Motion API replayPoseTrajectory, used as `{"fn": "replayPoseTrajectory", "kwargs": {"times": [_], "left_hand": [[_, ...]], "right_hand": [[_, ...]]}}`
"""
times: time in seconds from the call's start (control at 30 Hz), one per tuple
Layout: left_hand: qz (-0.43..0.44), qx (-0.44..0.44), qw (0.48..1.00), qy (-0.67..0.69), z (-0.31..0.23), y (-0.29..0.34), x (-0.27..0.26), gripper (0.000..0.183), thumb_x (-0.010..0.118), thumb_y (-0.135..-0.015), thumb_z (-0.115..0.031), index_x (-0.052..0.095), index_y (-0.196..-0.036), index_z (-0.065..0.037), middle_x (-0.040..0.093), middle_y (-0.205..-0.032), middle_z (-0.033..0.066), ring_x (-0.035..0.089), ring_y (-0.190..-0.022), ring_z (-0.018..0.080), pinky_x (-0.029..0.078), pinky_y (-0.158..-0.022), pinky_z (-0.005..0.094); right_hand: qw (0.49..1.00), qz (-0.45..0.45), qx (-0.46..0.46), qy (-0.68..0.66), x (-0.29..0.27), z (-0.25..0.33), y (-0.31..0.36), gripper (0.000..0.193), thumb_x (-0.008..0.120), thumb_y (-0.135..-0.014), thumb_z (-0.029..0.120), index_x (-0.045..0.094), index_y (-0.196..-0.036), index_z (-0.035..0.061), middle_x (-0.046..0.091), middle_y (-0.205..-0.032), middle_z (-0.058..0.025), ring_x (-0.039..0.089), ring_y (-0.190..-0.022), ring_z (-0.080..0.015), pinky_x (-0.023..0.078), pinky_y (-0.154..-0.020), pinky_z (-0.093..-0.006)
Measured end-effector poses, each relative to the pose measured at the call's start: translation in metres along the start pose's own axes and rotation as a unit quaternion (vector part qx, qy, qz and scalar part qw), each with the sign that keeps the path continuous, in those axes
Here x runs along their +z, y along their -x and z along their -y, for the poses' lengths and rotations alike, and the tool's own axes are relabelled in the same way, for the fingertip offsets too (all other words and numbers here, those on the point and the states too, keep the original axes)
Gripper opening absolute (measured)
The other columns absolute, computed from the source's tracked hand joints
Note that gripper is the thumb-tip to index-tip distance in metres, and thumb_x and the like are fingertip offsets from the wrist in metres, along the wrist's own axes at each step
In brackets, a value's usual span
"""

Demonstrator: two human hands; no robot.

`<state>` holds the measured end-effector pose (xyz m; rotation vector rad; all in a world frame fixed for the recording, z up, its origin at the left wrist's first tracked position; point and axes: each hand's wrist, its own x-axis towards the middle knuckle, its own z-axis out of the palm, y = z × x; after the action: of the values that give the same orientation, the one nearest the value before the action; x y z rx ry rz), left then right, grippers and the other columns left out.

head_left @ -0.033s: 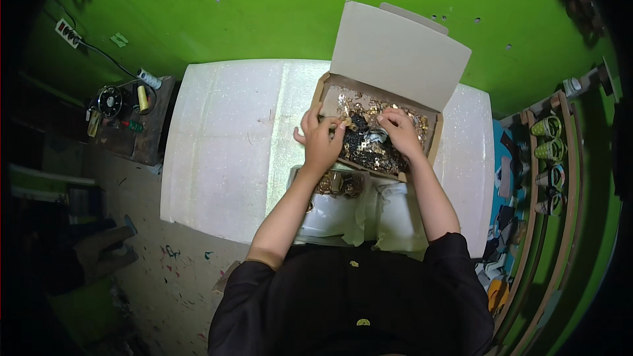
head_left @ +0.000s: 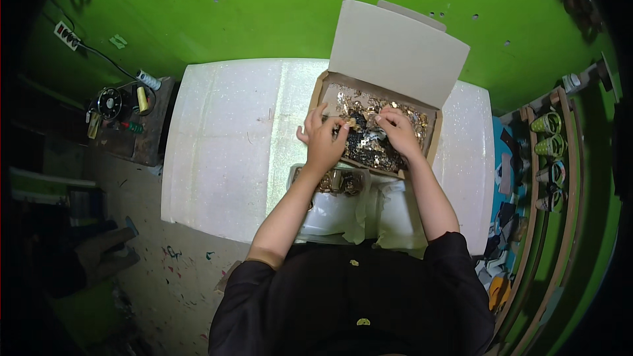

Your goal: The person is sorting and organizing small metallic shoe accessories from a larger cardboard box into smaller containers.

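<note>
An open cardboard box (head_left: 432,148) with its lid (head_left: 395,49) tipped up stands on a white table (head_left: 224,151). It is filled with several small gold and dark metal pieces (head_left: 376,151). Both my hands are inside the box. My left hand (head_left: 323,142) rests on the heap at its left side, outer fingers spread and fingertips pinching at pieces. My right hand (head_left: 399,133) is curled over the heap's middle, fingertips meeting the left hand's on a small cluster of dark and silvery pieces (head_left: 361,133).
White bags or tubs (head_left: 330,217) with some gold pieces (head_left: 337,182) sit between the box and my body. A dark side stand (head_left: 128,122) with tools is at the left, a green wall (head_left: 264,13) behind, racks with sandals (head_left: 550,145) at the right.
</note>
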<state>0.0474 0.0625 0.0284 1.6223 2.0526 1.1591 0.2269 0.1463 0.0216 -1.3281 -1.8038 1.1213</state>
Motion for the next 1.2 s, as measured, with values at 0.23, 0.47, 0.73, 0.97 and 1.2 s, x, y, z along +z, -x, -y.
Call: {"fn": "replayPoseTrajectory", "kwargs": {"times": [0.23, 0.47, 0.73, 0.97, 1.2], "left_hand": [[0.052, 0.006, 0.998, -0.019, -0.006, 0.014, 0.012, 0.013, 0.063, -0.080, -0.026, 0.064, -0.085, -0.015, 0.044, -0.133, 0.0120, 0.031, -0.126, 0.0290, 0.009, -0.099, 0.0467], [0.063, -0.005, 0.998, -0.019, 0.001, 0.017, 0.009, 0.012, 0.061, -0.079, -0.023, 0.064, -0.085, -0.013, 0.044, -0.132, 0.0162, 0.031, -0.126, 0.0321, 0.009, -0.099, 0.0521], [0.066, -0.021, 0.997, -0.037, 0.000, 0.019, 0.001, 0.013, 0.060, -0.079, -0.023, 0.064, -0.085, -0.012, 0.042, -0.133, 0.0173, 0.029, -0.127, 0.0328, 0.009, -0.099, 0.0531], [0.058, -0.031, 0.998, -0.023, -0.004, 0.030, -0.018, 0.012, 0.061, -0.080, -0.023, 0.064, -0.084, -0.012, 0.041, -0.134, 0.0164, 0.028, -0.127, 0.0332, 0.008, -0.098, 0.0578], [0.078, -0.059, 0.995, -0.008, 0.002, 0.066, -0.057, 0.014, 0.064, -0.081, -0.027, 0.067, -0.086, -0.014, 0.041, -0.136, 0.0140, 0.027, -0.128, 0.0315, 0.007, -0.099, 0.0557]], "right_hand": [[0.999, -0.021, -0.010, -0.022, 0.020, -0.016, 0.022, 0.023, 0.069, -0.075, 0.024, 0.070, -0.087, 0.0043, 0.063, -0.101, -0.0113, 0.056, -0.103, -0.0250, 0.039, -0.093, -0.0343], [0.996, -0.029, 0.062, 0.062, 0.005, -0.023, 0.025, 0.021, 0.071, -0.068, 0.033, 0.072, -0.076, 0.0133, 0.063, -0.104, -0.0023, 0.049, -0.107, -0.0245, 0.027, -0.095, -0.0460], [0.950, 0.007, 0.093, 0.299, -0.015, 0.016, 0.035, 0.017, 0.066, -0.079, 0.029, 0.071, -0.082, 0.0134, 0.058, -0.108, -0.0014, 0.040, -0.115, -0.0243, 0.014, -0.096, -0.0589], [0.998, -0.017, 0.051, -0.034, -0.034, -0.005, 0.048, 0.019, 0.067, -0.080, 0.021, 0.070, -0.088, 0.0046, 0.059, -0.107, -0.0092, 0.051, -0.107, -0.0251, 0.033, -0.097, -0.0407], [0.987, 0.025, 0.047, -0.152, -0.028, 0.024, 0.091, 0.018, 0.067, -0.080, 0.015, 0.067, -0.086, -0.0026, 0.058, -0.105, -0.0106, 0.053, -0.103, -0.0208, 0.037, -0.093, -0.0302]]}}
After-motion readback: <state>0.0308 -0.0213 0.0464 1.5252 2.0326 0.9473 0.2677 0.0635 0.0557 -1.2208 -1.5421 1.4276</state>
